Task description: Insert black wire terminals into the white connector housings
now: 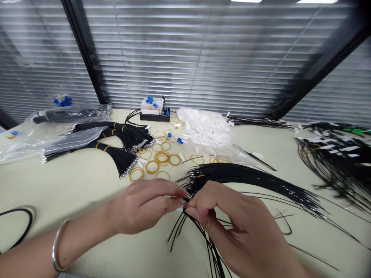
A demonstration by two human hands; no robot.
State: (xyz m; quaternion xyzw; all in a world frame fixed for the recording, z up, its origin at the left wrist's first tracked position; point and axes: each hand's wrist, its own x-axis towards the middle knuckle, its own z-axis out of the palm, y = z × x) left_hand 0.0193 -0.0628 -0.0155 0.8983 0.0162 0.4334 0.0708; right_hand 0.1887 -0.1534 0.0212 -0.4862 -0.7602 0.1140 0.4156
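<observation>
Cream table (58,185) w/ wire bundles (246,185), rubber bands (162,158), blinds (185,58) behind.

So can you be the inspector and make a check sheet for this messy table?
surface: pale green table, crowded.
job's things: thin black wires and a small white piece.
grippers: left hand and right hand both pinch the wires; metal bangle on the left wrist.
clutter: rubber bands, bag of white parts, black tray.
cables: black bundles with yellow ties, a long black bundle.
surroundings: window blinds.
</observation>
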